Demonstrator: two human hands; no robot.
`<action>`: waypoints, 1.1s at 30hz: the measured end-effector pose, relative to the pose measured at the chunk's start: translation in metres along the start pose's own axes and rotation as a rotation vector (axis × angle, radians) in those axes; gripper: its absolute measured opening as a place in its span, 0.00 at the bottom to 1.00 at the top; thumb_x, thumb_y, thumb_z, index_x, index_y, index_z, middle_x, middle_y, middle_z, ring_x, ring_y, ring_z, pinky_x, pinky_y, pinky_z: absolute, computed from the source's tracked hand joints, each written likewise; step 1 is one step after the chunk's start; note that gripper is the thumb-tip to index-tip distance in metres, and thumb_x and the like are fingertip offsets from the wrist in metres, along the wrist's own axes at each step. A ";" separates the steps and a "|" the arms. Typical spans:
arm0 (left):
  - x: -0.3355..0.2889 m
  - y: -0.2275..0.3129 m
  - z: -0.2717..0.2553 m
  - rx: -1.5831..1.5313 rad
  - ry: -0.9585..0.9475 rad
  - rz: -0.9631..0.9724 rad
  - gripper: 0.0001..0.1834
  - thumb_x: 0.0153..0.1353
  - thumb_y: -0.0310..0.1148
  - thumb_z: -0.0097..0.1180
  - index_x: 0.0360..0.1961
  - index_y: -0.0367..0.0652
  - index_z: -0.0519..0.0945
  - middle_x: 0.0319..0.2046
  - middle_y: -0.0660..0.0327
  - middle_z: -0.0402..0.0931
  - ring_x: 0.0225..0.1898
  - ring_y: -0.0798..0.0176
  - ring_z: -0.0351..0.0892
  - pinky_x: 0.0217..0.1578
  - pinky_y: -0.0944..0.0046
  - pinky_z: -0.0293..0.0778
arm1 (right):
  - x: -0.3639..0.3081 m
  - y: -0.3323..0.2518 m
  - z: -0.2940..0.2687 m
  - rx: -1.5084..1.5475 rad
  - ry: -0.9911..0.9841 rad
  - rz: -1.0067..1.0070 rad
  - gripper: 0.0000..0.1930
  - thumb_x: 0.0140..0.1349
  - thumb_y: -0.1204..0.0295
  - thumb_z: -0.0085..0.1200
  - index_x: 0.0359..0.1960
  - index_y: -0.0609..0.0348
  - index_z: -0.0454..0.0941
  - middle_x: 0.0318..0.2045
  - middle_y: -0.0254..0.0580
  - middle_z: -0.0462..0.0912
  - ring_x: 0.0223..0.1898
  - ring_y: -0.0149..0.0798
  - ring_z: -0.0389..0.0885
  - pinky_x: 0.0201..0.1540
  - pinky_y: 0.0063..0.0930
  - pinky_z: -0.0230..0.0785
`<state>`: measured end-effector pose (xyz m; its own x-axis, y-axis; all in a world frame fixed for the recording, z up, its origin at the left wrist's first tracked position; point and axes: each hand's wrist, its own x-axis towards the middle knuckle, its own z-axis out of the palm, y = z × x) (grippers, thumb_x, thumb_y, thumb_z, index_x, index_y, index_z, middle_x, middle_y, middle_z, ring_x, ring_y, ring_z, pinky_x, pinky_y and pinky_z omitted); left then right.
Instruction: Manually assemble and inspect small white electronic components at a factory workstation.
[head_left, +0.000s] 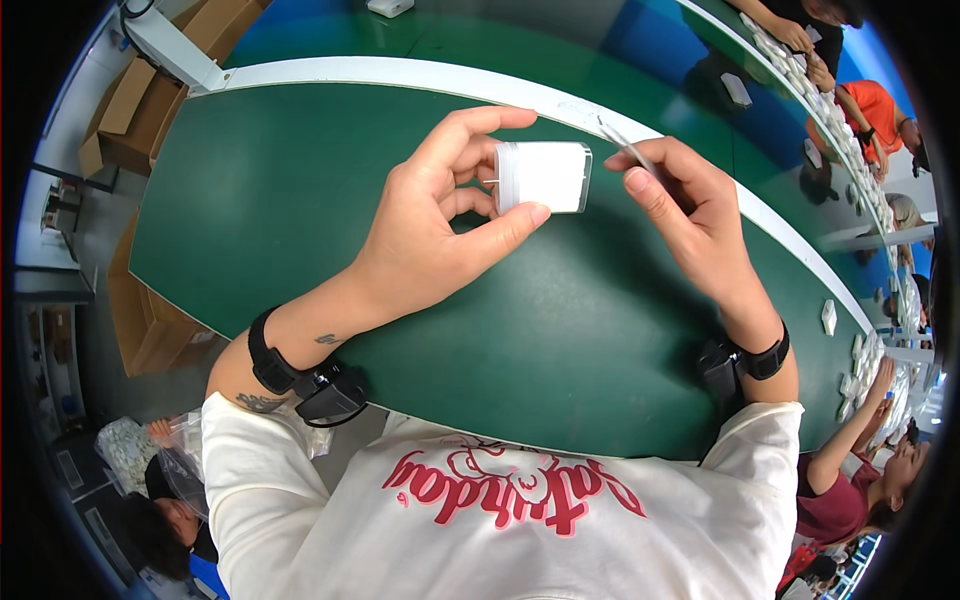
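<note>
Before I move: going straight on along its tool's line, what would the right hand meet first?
Likely the white strip, toward which the thin tool in the right hand points; depth is unclear, so it could pass above.

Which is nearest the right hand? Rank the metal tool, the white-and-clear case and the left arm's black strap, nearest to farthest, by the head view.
1. Metal tool: in the right hand's grip.
2. White-and-clear case: further left, in the left hand.
3. Left arm's black strap: farthest, lower left.
</note>
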<state>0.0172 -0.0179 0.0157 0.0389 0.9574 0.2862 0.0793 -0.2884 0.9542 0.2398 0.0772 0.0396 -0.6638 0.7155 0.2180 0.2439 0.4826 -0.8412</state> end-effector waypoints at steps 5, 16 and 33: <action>0.000 0.002 0.000 -0.088 0.029 -0.070 0.26 0.59 0.19 0.59 0.58 0.34 0.65 0.48 0.54 0.76 0.48 0.66 0.78 0.44 0.68 0.77 | 0.000 -0.001 0.003 -0.124 0.020 -0.116 0.08 0.65 0.71 0.57 0.38 0.66 0.80 0.23 0.33 0.76 0.22 0.24 0.67 0.25 0.21 0.60; 0.001 0.005 -0.001 -0.102 0.053 -0.080 0.25 0.60 0.21 0.59 0.58 0.32 0.67 0.46 0.54 0.77 0.39 0.71 0.78 0.37 0.72 0.78 | 0.003 0.000 -0.002 -0.384 0.011 -0.350 0.06 0.60 0.74 0.60 0.35 0.65 0.81 0.21 0.41 0.74 0.20 0.36 0.70 0.24 0.27 0.62; -0.002 -0.008 -0.004 0.554 0.072 0.398 0.20 0.47 0.14 0.64 0.42 0.39 0.75 0.43 0.56 0.77 0.42 0.64 0.79 0.42 0.67 0.79 | -0.005 -0.005 0.013 0.379 -0.102 0.246 0.27 0.56 0.69 0.68 0.54 0.63 0.71 0.34 0.36 0.81 0.36 0.22 0.78 0.38 0.16 0.69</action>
<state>0.0126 -0.0174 0.0075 0.1060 0.7703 0.6288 0.5713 -0.5647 0.5956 0.2324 0.0648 0.0364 -0.6894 0.7230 -0.0446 0.1395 0.0721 -0.9876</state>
